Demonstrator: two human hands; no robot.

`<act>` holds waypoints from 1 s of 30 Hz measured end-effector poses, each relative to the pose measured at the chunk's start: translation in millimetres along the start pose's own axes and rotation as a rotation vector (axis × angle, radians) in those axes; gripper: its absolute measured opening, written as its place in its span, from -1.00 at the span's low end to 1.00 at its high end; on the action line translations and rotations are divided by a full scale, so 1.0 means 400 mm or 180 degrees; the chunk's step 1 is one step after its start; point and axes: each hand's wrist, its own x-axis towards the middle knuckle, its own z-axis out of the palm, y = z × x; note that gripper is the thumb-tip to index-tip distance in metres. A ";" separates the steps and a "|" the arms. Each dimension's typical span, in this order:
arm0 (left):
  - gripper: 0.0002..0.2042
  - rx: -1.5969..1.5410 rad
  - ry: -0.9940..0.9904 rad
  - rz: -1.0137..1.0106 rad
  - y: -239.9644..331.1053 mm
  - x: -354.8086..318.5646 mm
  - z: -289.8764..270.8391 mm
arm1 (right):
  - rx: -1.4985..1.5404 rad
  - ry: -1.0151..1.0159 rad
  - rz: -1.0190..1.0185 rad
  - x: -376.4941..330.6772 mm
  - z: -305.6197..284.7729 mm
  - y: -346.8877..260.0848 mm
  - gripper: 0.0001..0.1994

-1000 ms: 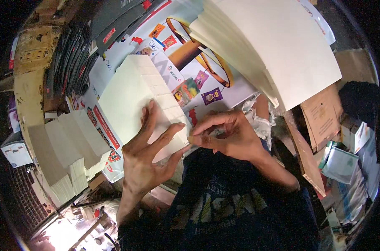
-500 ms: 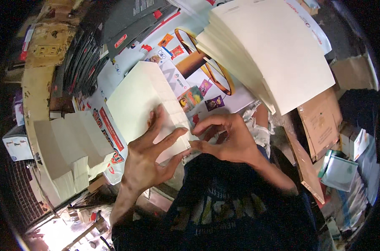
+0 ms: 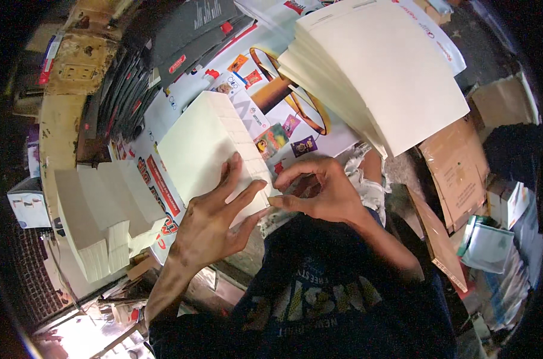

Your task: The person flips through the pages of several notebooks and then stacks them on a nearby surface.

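Note:
A thick cream block of stacked, sewn-looking pages [image 3: 196,140] lies in front of me, its spine side with cross lines turned to the right. My left hand [image 3: 214,215] rests on the block's near part, fingers spread over the top sheet and thumb stretched along the near edge. At the near right corner of the spine, my right hand [image 3: 322,194] has thumb and forefinger curled toward each other, tips against the block's edge. Whatever may be between those tips is too small to make out.
A tall pile of cream sheets [image 3: 391,78] stands at the far right. More page blocks [image 3: 98,209] are at the left, and dark covers [image 3: 190,36] are piled beyond. A printed sheet [image 3: 337,137] covers the work surface. Cardboard [image 3: 454,170] leans at the right.
The whole view has shifted slightly. Both hands keep nearly the same place at the block's near corner, the right fingertips moving only a little along the edge.

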 end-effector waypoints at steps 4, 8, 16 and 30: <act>-0.54 0.0046 0.0056 0.0029 -0.001 -0.007 -0.004 | 0.0219 -0.0148 0.0006 -0.002 0.003 0.011 -0.77; -0.51 -0.0116 0.0142 -0.0002 -0.014 -0.020 -0.012 | 0.0764 -0.0404 0.0764 -0.003 -0.006 -0.016 -0.78; -0.50 -0.0241 0.0194 -0.0122 -0.008 -0.026 -0.023 | 0.0640 0.0241 0.0138 -0.011 0.056 -0.005 -0.74; -0.18 0.0061 0.0509 -0.0062 -0.018 -0.037 0.027 | -0.0329 0.0268 -0.0241 -0.010 0.042 -0.021 -0.64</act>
